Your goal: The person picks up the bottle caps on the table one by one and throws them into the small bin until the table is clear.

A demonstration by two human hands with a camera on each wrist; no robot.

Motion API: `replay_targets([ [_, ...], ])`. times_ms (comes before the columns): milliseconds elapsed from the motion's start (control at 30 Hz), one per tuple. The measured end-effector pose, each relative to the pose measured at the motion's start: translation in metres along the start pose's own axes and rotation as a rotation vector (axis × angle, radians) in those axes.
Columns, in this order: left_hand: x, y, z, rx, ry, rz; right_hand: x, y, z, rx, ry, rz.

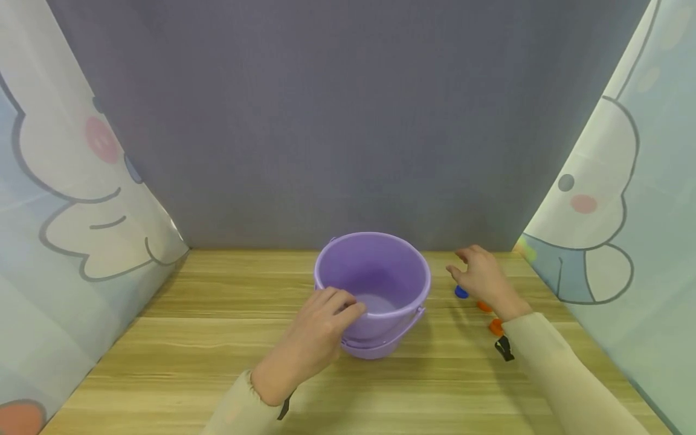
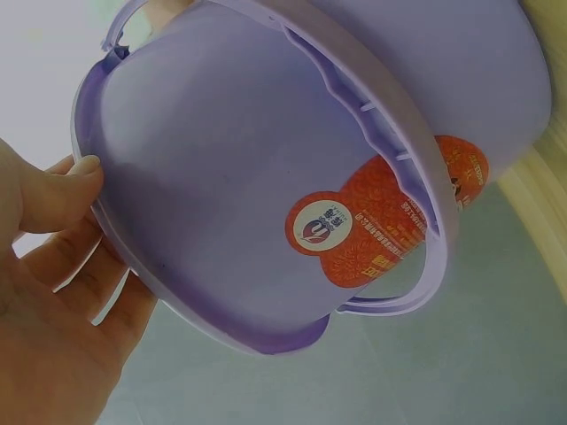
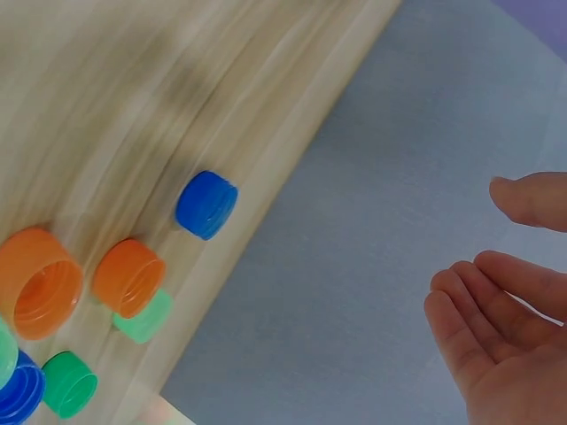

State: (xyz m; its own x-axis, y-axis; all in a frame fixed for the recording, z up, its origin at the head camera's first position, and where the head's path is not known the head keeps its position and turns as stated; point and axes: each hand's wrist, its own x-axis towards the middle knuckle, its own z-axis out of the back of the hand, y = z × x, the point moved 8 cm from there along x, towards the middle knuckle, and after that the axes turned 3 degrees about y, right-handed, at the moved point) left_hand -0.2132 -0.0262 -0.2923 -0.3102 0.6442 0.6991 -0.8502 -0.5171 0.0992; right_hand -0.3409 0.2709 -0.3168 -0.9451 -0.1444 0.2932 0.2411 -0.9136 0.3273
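Purple bucket [image 1: 376,332]: lower centre, head view | is pinched at rim by fingers of left hand [image 1: 315,335] | right hand [image 1: 483,281]: lower right, is held near blue cap [image 1: 461,293], fingers nearly together, thumb apart

Table [image 1: 217,314]: yellowish wood grain, streaks running side to side
Backdrop [image 1: 348,121]: plain dark grey, behind the table's far edge
Left wall covering [image 1: 38,302]: pale blue, large white cartoon figure, pink oval
Right wall covering [image 1: 658,338]: similar print, grey outlines
Light: soft, sides paler than backdrop
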Motion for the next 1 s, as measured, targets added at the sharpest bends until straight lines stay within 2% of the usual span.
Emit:
replay_targets([
  [467, 0.0, 0.0, 0.0, -0.015, -0.005, 0.008, 0.004, -0.021, -0.022, -0.073, 0.115, 0.004],
  [1000, 0.001, 0.0, 0.0, -0.004, -0.004, 0.0, 0.008, -0.047, -0.035, -0.083, 0.134, 0.0],
])
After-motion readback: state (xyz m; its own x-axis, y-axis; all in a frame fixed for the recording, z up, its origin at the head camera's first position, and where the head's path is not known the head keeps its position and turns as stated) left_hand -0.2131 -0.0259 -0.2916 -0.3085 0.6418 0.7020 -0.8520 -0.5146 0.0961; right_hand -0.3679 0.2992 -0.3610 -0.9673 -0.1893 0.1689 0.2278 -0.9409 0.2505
